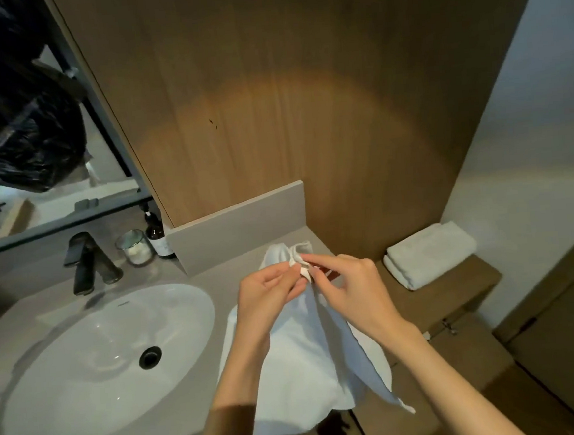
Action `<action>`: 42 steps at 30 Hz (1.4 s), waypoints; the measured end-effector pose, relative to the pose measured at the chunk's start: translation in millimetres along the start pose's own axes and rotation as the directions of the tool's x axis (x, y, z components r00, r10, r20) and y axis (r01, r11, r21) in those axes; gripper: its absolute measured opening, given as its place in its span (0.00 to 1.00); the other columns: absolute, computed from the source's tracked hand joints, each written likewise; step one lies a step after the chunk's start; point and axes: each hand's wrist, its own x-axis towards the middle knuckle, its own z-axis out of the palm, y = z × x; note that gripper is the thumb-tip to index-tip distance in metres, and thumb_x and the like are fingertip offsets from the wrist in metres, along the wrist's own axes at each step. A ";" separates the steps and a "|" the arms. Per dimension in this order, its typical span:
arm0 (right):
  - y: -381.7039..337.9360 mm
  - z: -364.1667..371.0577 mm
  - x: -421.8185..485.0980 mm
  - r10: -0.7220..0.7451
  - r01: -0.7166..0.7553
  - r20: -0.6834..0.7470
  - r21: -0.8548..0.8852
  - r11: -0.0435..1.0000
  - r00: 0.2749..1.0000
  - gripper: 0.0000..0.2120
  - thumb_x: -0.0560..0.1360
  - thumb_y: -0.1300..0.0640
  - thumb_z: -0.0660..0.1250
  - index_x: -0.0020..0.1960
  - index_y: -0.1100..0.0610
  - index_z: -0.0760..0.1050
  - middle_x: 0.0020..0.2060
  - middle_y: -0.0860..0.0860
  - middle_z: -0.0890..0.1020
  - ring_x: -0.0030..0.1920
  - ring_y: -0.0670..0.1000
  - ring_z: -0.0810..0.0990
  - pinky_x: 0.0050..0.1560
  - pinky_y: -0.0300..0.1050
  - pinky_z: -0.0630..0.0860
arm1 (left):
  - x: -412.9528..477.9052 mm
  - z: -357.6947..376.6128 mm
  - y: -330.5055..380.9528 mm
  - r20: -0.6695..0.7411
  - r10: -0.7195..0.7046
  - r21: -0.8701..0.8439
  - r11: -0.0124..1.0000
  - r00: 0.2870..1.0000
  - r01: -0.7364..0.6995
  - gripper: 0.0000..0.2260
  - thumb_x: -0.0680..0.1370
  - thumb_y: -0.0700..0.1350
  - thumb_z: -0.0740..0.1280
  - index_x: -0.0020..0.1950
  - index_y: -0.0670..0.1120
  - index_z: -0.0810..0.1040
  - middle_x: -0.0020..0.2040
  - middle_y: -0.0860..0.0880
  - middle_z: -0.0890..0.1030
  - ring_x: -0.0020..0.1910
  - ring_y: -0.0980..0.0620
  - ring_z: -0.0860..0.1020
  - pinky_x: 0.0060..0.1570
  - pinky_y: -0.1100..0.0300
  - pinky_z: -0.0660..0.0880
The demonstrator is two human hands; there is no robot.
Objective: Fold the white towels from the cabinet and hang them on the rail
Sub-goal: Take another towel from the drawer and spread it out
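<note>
A white towel (304,363) hangs loose in front of me, held up over the right part of the vanity counter (214,274). My left hand (268,297) pinches its upper edge, and my right hand (350,291) pinches the same bunched edge just beside it, fingertips almost touching. The towel's lower part drapes down past the counter's front edge, one corner trailing at the lower right. A second white towel (429,254), folded into a neat stack, lies on a wooden ledge (469,285) to the right. No rail is in view.
An oval white sink (94,363) with a dark tap (86,264) fills the left of the counter. A glass jar (135,246) and a brown bottle (158,237) stand behind it under a mirror (51,167). A wood-panelled wall (286,97) rises ahead.
</note>
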 end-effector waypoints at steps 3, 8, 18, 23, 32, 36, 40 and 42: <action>-3.9 -13.7 -3.0 0.015 -0.014 -0.019 0.067 0.998 1.000 0.15 0.74 0.55 0.71 0.60 0.49 0.81 0.48 0.43 0.84 0.46 0.42 0.81 0.50 0.39 0.78 | -6.7 4.6 11.1 0.086 -0.008 0.001 1.000 0.996 0.008 0.10 0.80 0.43 0.64 0.51 0.39 0.83 0.47 0.42 0.85 0.48 0.50 0.84 0.52 0.61 0.78; 0.0 -35.3 -6.4 0.010 -0.004 -0.138 0.043 0.999 0.990 0.15 0.72 0.61 0.71 0.59 0.52 0.82 0.49 0.43 0.84 0.47 0.43 0.81 0.50 0.39 0.79 | -23.4 22.7 31.6 0.261 0.076 0.235 0.962 0.962 -0.139 0.18 0.82 0.51 0.57 0.52 0.44 0.85 0.47 0.48 0.86 0.51 0.53 0.82 0.55 0.62 0.75; 20.2 -150.5 -8.5 0.044 -0.027 -0.118 0.138 0.990 0.992 0.15 0.75 0.57 0.69 0.54 0.38 0.77 0.41 0.47 0.81 0.43 0.42 0.74 0.41 0.30 0.71 | -15.1 69.0 23.7 0.539 0.533 0.515 0.405 0.652 -0.756 0.12 0.77 0.57 0.64 0.57 0.55 0.78 0.56 0.61 0.77 0.59 0.60 0.73 0.59 0.73 0.63; 37.7 -220.9 -17.4 0.033 -0.020 -0.048 0.248 0.969 0.998 0.12 0.76 0.62 0.67 0.59 0.61 0.81 0.52 0.48 0.85 0.44 0.36 0.80 0.45 0.29 0.73 | -25.6 124.6 -8.2 0.624 0.351 0.402 0.622 0.698 -0.672 0.09 0.76 0.48 0.70 0.55 0.50 0.78 0.48 0.60 0.79 0.50 0.59 0.78 0.51 0.66 0.73; 77.6 -298.3 -58.4 0.110 -0.057 -0.205 0.246 0.968 0.973 0.11 0.80 0.62 0.63 0.59 0.57 0.80 0.51 0.45 0.83 0.50 0.43 0.82 0.51 0.36 0.78 | -50.0 165.2 -102.6 0.719 0.050 0.642 0.337 0.694 -0.689 0.20 0.75 0.67 0.61 0.48 0.52 0.79 0.42 0.53 0.80 0.40 0.56 0.77 0.44 0.56 0.75; 90.4 -326.1 -68.8 0.109 -0.054 -0.237 0.230 0.972 0.965 0.10 0.81 0.58 0.61 0.59 0.54 0.78 0.51 0.45 0.82 0.52 0.43 0.80 0.51 0.35 0.77 | -71.0 165.0 -138.3 0.687 -0.128 0.726 0.146 0.715 -0.672 0.22 0.74 0.70 0.57 0.49 0.55 0.80 0.40 0.51 0.77 0.43 0.59 0.67 0.46 0.62 0.60; 107.7 -336.1 -74.2 0.103 -0.057 -0.221 0.206 0.977 0.970 0.10 0.81 0.57 0.61 0.59 0.54 0.77 0.50 0.46 0.81 0.52 0.46 0.80 0.53 0.42 0.78 | -108.9 175.0 -154.6 0.759 -0.148 0.646 0.290 0.634 -0.706 0.16 0.76 0.65 0.61 0.59 0.59 0.75 0.59 0.63 0.69 0.54 0.62 0.61 0.59 0.58 0.63; 118.5 -336.8 -74.8 0.120 -0.078 -0.219 0.194 0.978 0.968 0.10 0.81 0.57 0.61 0.59 0.54 0.77 0.50 0.45 0.81 0.51 0.46 0.80 0.54 0.44 0.79 | -130.7 185.7 -156.3 0.791 0.002 0.581 0.308 0.612 -0.753 0.13 0.78 0.59 0.62 0.59 0.57 0.74 0.64 0.66 0.63 0.61 0.62 0.59 0.64 0.62 0.62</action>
